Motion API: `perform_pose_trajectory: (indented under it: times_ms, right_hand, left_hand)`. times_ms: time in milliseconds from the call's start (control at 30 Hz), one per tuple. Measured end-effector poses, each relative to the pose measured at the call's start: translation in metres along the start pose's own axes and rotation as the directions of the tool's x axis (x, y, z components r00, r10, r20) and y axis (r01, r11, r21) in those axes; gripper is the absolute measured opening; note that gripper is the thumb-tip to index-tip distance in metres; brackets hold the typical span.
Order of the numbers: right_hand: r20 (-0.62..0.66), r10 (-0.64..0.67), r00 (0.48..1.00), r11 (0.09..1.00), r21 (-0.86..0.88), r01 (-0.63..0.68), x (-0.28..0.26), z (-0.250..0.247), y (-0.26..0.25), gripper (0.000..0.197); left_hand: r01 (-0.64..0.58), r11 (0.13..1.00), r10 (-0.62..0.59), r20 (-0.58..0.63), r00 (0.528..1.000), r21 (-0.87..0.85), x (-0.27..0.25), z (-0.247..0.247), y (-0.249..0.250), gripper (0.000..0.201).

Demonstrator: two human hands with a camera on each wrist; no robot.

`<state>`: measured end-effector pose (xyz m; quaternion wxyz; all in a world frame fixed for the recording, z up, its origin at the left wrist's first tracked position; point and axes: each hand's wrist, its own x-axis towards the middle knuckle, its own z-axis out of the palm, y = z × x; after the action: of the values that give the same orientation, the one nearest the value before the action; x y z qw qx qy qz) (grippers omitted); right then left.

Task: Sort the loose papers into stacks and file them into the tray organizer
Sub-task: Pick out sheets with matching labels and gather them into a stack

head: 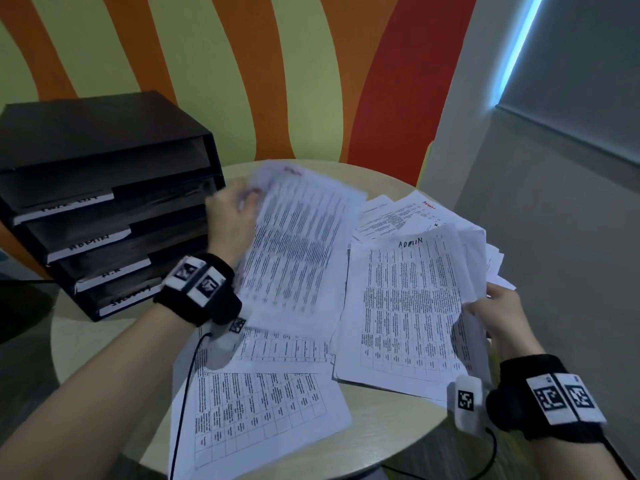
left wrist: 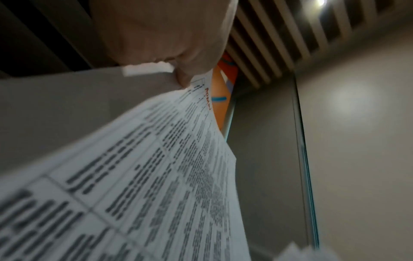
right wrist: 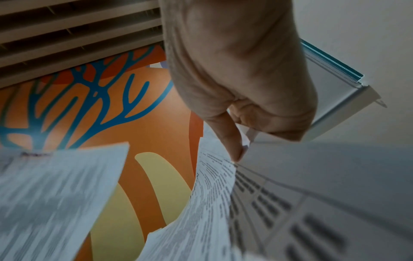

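Left hand (head: 232,216) pinches a printed sheet (head: 294,244) by its far corner, lifted clear at twelve o'clock on the round table (head: 381,441), long axis running away toward the striped wall, red heading at the far end (likely raised to read that label). Right hand (head: 498,317) at three o'clock nips the edge of the ADMIN-headed stack (head: 408,306), probably steadying it; the tray organizer (head: 104,209) waits at ten o'clock.
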<state>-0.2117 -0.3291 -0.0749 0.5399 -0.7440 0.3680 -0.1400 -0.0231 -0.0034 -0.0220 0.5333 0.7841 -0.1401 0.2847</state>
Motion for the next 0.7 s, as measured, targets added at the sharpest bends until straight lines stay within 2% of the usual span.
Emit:
perform_pose_trajectory:
  times_ms: [67,100,167,233,333,400,500,600,667,700]
  right_hand:
    - [-0.015,-0.017,1.000,1.000,0.018,0.018,0.001,0.001,0.001,0.025]
    - [-0.022,-0.024,0.999,0.999,0.032,0.024,0.001,0.001,0.000,0.025]
    - [-0.029,-0.034,0.999,0.996,0.079,0.036,0.000,0.001,-0.001,0.025]
    - [-0.019,-0.057,0.998,0.988,0.141,0.059,-0.002,0.001,-0.005,0.025]
    - [0.021,-0.097,0.995,0.966,0.243,0.089,-0.005,0.002,-0.013,0.023]
    - [0.066,-0.115,0.991,0.955,0.283,0.092,-0.008,0.005,-0.019,0.025]
    - [0.145,-0.127,0.981,0.938,0.339,0.071,-0.011,0.014,-0.024,0.018]
    - [0.190,-0.121,0.974,0.914,0.405,0.035,-0.010,0.026,-0.024,0.020]
    - [0.226,-0.154,0.962,0.938,0.339,0.070,-0.010,0.032,-0.019,0.028]
    - [0.234,-0.175,0.956,0.953,0.283,0.105,-0.010,0.033,-0.017,0.025]
  left_hand:
    - [-0.012,0.989,0.004,-0.057,0.998,-0.150,0.019,-0.007,0.014,0.027]
    - [0.008,0.972,-0.024,-0.069,0.997,-0.234,0.027,-0.010,0.021,0.025]
    - [0.070,0.926,-0.086,-0.027,0.996,-0.370,0.035,-0.010,0.031,0.015]
    - [0.142,0.901,-0.131,0.055,0.990,-0.411,0.033,-0.001,0.035,0.012]
    - [0.281,0.922,-0.226,0.217,0.950,-0.266,0.010,0.024,0.030,0.016]
    - [0.372,0.914,-0.308,0.321,0.896,-0.162,-0.010,0.044,0.019,0.019]
    - [0.425,0.905,-0.369,0.477,0.798,-0.011,-0.031,0.070,0.004,0.044]
    - [0.503,0.864,-0.442,0.472,0.763,-0.004,-0.041,0.084,0.000,0.048]
    - [0.532,0.846,-0.458,0.456,0.763,-0.039,-0.044,0.090,-0.002,0.042]
    - [0.537,0.841,-0.453,0.465,0.761,-0.059,-0.046,0.090,0.000,0.037]
